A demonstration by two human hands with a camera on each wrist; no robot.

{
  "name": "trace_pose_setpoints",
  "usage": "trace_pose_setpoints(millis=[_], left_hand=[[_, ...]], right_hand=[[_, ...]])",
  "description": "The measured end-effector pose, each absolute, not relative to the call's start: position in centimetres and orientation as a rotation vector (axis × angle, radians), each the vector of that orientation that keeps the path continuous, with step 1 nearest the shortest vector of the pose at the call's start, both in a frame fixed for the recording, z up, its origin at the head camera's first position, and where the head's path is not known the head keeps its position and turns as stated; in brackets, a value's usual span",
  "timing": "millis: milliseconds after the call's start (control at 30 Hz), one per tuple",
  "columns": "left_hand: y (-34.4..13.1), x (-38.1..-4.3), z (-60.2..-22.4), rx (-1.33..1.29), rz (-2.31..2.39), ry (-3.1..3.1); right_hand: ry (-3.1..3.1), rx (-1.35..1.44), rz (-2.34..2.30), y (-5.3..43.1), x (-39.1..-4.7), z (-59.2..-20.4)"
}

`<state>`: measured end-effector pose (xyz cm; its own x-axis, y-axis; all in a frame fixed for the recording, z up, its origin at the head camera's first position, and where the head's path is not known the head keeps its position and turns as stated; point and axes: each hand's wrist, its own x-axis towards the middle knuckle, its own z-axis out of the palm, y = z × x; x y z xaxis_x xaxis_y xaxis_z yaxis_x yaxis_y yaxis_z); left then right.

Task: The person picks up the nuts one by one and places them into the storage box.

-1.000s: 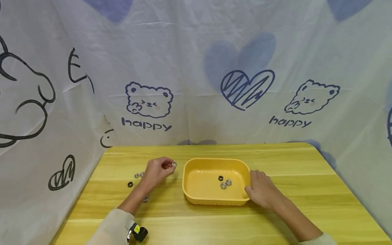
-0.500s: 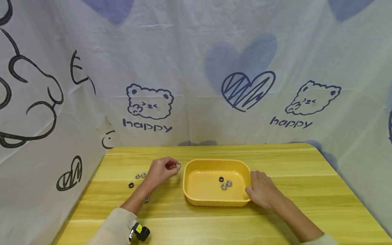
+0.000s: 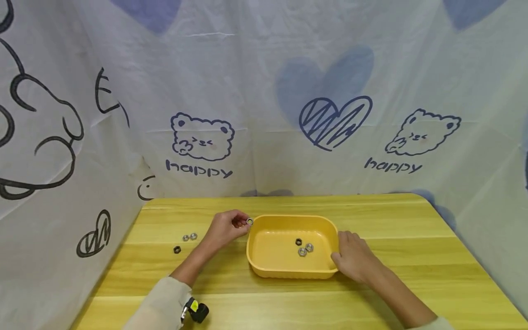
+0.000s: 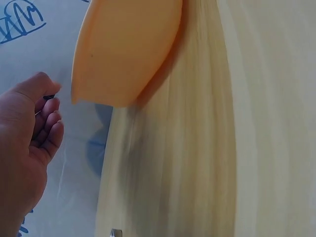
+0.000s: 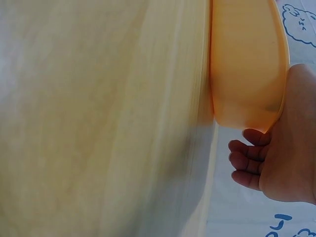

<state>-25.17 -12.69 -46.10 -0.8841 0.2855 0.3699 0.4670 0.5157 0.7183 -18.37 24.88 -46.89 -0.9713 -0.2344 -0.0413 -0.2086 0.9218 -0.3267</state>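
Silver nut [image 3: 249,221] | left hand [image 3: 227,228] pinches it | probably light, stiff, slick; best held by outer flats | yellow bin [image 3: 292,274] just beyond fingertips, right hand [image 3: 355,256] gripping its rim

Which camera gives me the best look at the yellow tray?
The head view: nearly all of the yellow tray shows, inside included. Both wrist views show only part of its outside, cut off at the top.
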Motion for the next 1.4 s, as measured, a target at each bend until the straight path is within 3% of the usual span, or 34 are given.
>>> trace_pose_setpoints(millis=[1400], left_hand=[[-7.3,-26.0,-44.8,-0.819,-1.275,-2.669]], right_hand=[[3.015,-0.356,-0.485,24.9,-18.3,-47.0]])
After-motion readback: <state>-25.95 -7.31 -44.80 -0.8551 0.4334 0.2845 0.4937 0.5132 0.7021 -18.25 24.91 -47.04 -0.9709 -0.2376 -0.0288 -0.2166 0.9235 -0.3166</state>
